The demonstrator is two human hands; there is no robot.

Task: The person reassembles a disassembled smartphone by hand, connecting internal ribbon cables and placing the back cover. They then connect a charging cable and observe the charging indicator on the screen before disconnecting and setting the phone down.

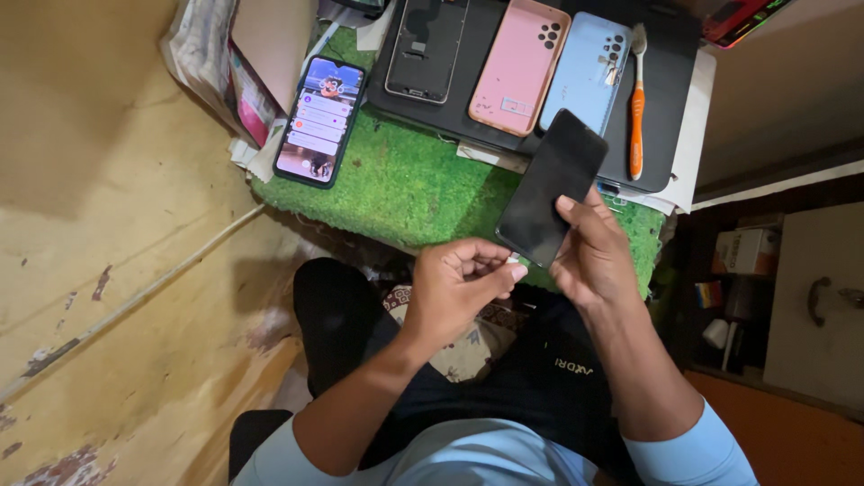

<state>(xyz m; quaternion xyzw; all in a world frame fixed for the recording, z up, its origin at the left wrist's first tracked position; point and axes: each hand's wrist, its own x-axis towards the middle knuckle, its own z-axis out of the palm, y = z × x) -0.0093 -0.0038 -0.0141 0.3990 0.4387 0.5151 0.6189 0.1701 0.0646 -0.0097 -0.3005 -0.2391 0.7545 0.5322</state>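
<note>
Between the two hands, over the lap: one dark phone screen panel [551,187], glossy, unlit, tilted. It is held by the right hand [589,256], thumb on the glass face, fingers behind the lower edge. The left hand [459,283] is curled almost closed just beside the panel's lower corner, fingertips pinched; whether anything thin is held there cannot be told.

Risks, judged: the panel is gripped at one end only and could slip or flex; a drop would land on the lap or floor.

Beyond the grip: green turf mat [405,184]; on it a lit smartphone [319,120] and a black tray [661,63] bearing a stripped phone frame [425,47], a pink back cover [519,65], a blue back cover [585,72] and an orange toothbrush [636,108].

Left of the grip: worn yellow wall [108,225]. Right of it: dim shelves [747,270] with small boxes.
</note>
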